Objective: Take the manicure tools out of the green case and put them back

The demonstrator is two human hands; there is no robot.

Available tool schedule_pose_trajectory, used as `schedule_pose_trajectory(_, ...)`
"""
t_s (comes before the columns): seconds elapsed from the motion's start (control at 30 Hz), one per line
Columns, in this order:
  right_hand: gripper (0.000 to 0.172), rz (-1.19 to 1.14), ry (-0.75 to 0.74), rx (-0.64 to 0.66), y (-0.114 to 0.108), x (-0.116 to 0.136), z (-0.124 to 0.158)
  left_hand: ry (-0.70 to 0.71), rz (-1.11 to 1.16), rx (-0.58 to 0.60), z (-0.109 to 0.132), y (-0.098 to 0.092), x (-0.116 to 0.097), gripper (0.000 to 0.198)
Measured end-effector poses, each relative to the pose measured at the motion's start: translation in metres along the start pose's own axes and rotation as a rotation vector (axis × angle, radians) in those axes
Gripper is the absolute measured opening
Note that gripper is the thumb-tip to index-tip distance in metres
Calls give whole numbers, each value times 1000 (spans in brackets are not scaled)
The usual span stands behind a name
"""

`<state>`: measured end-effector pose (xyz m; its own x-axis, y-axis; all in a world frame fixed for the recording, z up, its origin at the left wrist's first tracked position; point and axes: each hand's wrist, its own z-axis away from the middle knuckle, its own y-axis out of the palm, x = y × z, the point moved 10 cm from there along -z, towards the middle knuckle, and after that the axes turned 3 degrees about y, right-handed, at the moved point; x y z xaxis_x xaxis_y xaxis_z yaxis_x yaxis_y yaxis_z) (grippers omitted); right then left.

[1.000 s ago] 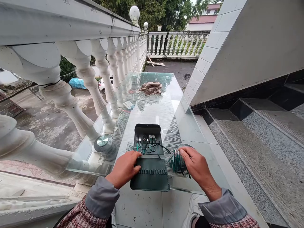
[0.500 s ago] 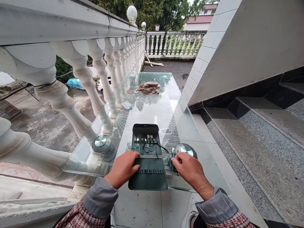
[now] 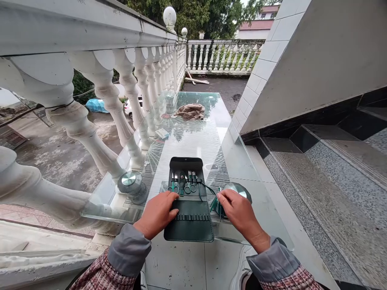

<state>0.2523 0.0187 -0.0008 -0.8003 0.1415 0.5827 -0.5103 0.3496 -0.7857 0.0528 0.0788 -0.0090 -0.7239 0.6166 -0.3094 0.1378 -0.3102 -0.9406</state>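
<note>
A dark green manicure case [image 3: 189,229] lies unfolded on the glass table. Its upper part holds small scissors [image 3: 190,187], nail clippers [image 3: 192,176] and other green-handled tools under straps; the row of loops on its lower flap holds nothing. My left hand [image 3: 159,213] is closed at the case's left edge, thumb on top and the other fingers partly hidden. To the right of the case, my right hand [image 3: 238,211] pinches a slim metal manicure tool [image 3: 220,214] upright. Several green-handled tools [image 3: 214,204] are beside its fingertips, partly hidden.
Round metal-topped table supports [image 3: 130,179] show beneath the glass at left and right. Farther back on the tabletop [image 3: 193,141] are a small box [image 3: 162,133] and a crumpled brown cloth [image 3: 190,112]. A white balustrade [image 3: 102,104] runs along the left; stone stairs [image 3: 326,169] rise at right.
My right hand has moved slightly left toward the case with the slim tool, which shows more plainly now. My left hand stays at the case's edge.
</note>
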Motion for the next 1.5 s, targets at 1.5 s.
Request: schedule_pose_trajectory(1.5, 21, 269, -16, 201, 16, 24, -1, 412, -112, -155, -2, 35, -64, 71)
